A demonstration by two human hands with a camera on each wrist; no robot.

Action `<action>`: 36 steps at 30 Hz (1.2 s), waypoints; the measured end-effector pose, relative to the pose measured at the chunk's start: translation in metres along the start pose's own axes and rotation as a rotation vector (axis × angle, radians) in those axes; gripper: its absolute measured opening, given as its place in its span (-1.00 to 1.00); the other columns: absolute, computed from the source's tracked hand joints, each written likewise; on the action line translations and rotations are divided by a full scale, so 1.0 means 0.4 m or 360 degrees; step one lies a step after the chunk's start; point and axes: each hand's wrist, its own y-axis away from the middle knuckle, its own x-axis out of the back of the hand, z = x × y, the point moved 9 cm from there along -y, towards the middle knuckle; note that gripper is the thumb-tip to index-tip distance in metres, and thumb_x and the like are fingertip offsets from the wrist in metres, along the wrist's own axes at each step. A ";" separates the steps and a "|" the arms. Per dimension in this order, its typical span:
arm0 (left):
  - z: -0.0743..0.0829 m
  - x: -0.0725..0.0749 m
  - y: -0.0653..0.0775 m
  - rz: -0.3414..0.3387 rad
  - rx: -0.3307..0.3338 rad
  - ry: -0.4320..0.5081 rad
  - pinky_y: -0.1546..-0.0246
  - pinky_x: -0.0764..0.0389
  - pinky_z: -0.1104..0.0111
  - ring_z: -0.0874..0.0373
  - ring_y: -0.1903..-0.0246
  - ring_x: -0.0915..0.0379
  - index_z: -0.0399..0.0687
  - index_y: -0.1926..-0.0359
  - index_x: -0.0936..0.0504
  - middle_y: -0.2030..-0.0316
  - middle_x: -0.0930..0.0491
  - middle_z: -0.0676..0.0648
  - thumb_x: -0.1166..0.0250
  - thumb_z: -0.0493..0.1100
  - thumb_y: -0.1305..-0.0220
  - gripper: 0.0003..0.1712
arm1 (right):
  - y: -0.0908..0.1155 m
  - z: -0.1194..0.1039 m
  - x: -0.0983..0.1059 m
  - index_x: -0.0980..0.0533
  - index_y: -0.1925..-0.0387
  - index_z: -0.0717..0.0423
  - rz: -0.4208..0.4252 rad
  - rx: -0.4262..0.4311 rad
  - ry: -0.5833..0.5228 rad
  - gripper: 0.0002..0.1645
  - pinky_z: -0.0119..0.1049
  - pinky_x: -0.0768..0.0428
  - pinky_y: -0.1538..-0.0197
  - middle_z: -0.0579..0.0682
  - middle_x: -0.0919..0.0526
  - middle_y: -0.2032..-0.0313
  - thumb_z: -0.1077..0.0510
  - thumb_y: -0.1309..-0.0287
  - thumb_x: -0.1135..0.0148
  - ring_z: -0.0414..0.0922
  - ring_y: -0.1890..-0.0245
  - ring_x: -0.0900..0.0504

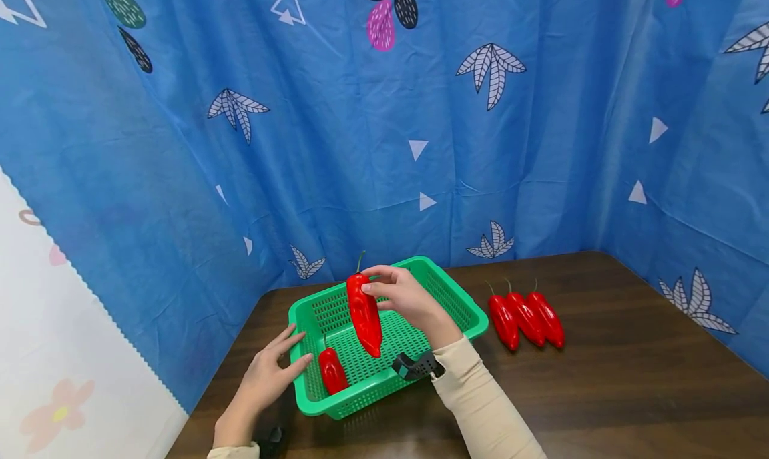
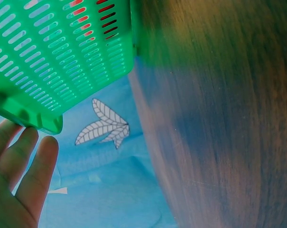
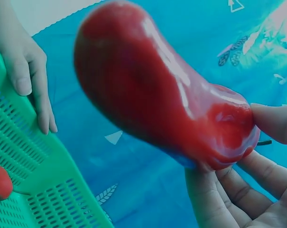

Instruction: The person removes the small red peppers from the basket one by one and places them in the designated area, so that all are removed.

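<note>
Right hand (image 1: 408, 300) pinches red pepper (image 1: 364, 315) near stem end, thumb one side, fingers other side. Pepper is up over the basket, tilted, stem at top, tip pointing down. Right wrist view: pepper big in front, same thumb-and-finger pinch near the stem. Left hand (image 1: 264, 377) grasps nothing; fingers spread, fairly straight, fingertips at left side of green basket (image 1: 476, 325); left wrist view has them against its rim. Basket is slotted plastic, sits angled on the table. Second pepper (image 1: 332, 371) lies inside, near-left corner, stem pointing away from the person. Three more peppers (image 1: 527, 319) lie on the table right of the basket, side by side, stems pointing away. Dark strap (image 1: 414, 365) on right wrist, cream sleeve (image 1: 483, 399) behind it. Brown wood-grain table (image 1: 631, 379). Blue curtain (image 1: 354, 152) with leaf and triangle prints behind; white flower-print cloth (image 1: 78, 352) far left.
</note>
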 end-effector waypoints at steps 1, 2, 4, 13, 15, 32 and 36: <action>0.001 0.000 0.000 0.0001 -0.0001 0.0002 -0.29 -0.35 -0.26 -0.27 -0.48 -0.12 -0.03 -0.39 -0.47 -0.52 -0.21 -0.15 -0.33 0.13 -0.33 -0.30 | 0.004 0.001 0.002 -0.45 -0.22 0.32 0.0003 -0.0005 -0.0004 -0.55 -0.04 -0.70 -0.07 0.23 -0.61 -0.10 0.21 -0.37 -0.16 -0.11 0.11 -0.68; 0.001 -0.001 0.000 0.0001 -0.0001 0.0002 -0.29 -0.36 -0.26 -0.27 -0.48 -0.12 -0.03 -0.39 -0.47 -0.52 -0.21 -0.15 -0.33 0.14 -0.32 -0.30 | 0.008 0.004 0.004 -0.45 -0.22 0.31 0.0004 -0.0013 -0.0002 -0.55 -0.05 -0.70 -0.06 0.21 -0.61 -0.09 0.21 -0.38 -0.16 -0.11 0.11 -0.68; 0.001 -0.001 -0.001 -0.0003 0.0004 0.0004 -0.29 -0.36 -0.26 -0.27 -0.48 -0.12 -0.03 -0.39 -0.47 -0.52 -0.21 -0.14 -0.33 0.16 -0.32 -0.29 | 0.017 0.007 0.007 -0.45 -0.23 0.30 0.0003 -0.0027 -0.0002 -0.55 -0.07 -0.71 -0.05 0.17 -0.62 -0.07 0.21 -0.38 -0.16 -0.11 0.10 -0.68; 0.004 -0.003 -0.003 -0.0013 -0.0001 0.0008 -0.29 -0.35 -0.26 -0.28 -0.47 -0.12 -0.05 -0.39 -0.47 -0.51 -0.21 -0.15 -0.33 0.13 -0.32 -0.30 | 0.041 -0.004 0.015 -0.43 -0.23 0.32 -0.0017 0.0007 -0.0048 -0.54 -0.10 -0.71 -0.01 0.03 -0.65 0.00 0.20 -0.37 -0.17 -0.12 0.11 -0.68; 0.003 -0.004 -0.003 -0.0025 0.0006 0.0011 -0.30 -0.35 -0.26 -0.28 -0.48 -0.11 -0.04 -0.39 -0.46 -0.52 -0.20 -0.15 -0.33 0.14 -0.32 -0.29 | 0.046 -0.008 0.019 -0.42 -0.23 0.33 -0.0017 0.0015 -0.0058 -0.53 -0.10 -0.71 -0.01 0.02 -0.64 0.00 0.19 -0.38 -0.17 -0.12 0.11 -0.68; 0.006 0.010 -0.001 -0.0036 0.0008 -0.0023 -0.26 -0.41 -0.24 -0.29 -0.46 -0.14 -0.02 -0.39 -0.46 -0.52 -0.19 -0.15 -0.31 0.16 -0.34 -0.30 | 0.073 -0.035 0.072 -0.40 -0.23 0.35 0.0063 0.0085 -0.0083 -0.54 -0.14 -0.69 0.00 -0.07 -0.66 0.04 0.21 -0.39 -0.13 -0.11 0.09 -0.67; 0.006 0.011 0.000 -0.0042 0.0011 -0.0023 -0.25 -0.41 -0.24 -0.29 -0.46 -0.14 -0.02 -0.40 -0.46 -0.52 -0.19 -0.15 -0.31 0.15 -0.34 -0.30 | 0.082 -0.043 0.091 -0.40 -0.23 0.33 0.0114 0.0090 -0.0065 -0.54 -0.15 -0.68 0.00 -0.08 -0.66 0.05 0.20 -0.39 -0.13 -0.11 0.09 -0.66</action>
